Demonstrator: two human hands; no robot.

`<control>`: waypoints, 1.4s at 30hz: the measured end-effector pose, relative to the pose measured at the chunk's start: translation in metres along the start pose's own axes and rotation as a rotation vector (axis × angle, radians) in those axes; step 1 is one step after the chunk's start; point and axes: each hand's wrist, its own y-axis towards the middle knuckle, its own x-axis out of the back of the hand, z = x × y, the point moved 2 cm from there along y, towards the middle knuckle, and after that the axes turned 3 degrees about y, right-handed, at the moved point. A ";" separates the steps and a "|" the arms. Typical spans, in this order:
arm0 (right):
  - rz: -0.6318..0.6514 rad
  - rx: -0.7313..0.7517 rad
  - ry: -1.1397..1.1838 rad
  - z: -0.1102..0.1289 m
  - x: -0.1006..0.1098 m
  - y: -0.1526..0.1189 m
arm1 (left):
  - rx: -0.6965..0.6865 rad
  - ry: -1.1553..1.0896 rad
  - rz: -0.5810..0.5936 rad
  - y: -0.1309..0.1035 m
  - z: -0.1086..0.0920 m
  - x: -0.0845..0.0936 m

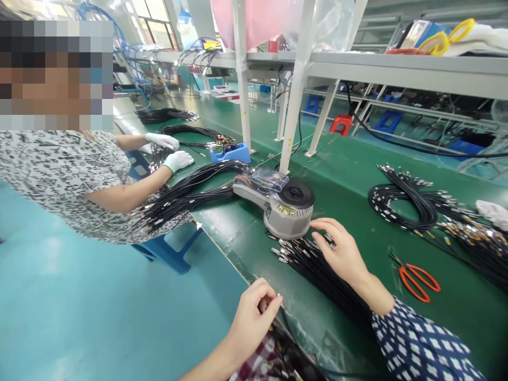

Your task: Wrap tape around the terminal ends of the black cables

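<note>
Near the table's front edge, my left hand [256,312] is closed, thumb against fingers, on the end of a black cable [286,320]. The cable runs down from the fingertips towards my lap. My right hand [343,251] is open, thumb and fingers apart, just over a bundle of black cables [323,272] with pale connector ends. Its fingertips are close to the round grey tape dispenser [288,222]; whether they touch it I cannot tell. Orange-handled scissors [416,278] lie to the right of my right forearm.
A co-worker in white gloves [178,160] handles cables at the left. More black cables [198,185] lie beside the dispenser, and a blue tape holder [230,153] stands behind. A coiled bundle [423,206] lies at right. White shelf posts [296,106] rise from the green table [349,159].
</note>
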 end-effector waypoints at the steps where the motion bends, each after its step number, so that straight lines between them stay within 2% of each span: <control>1: 0.009 -0.008 0.004 0.000 -0.001 -0.001 | 0.000 0.001 0.000 0.000 0.001 0.000; 23: 0.045 -0.093 0.043 0.006 -0.015 -0.009 | 0.023 -0.018 0.026 0.009 0.006 0.007; 42: 0.061 -0.198 0.042 0.000 -0.018 -0.028 | 0.040 -0.087 0.048 0.013 0.009 0.010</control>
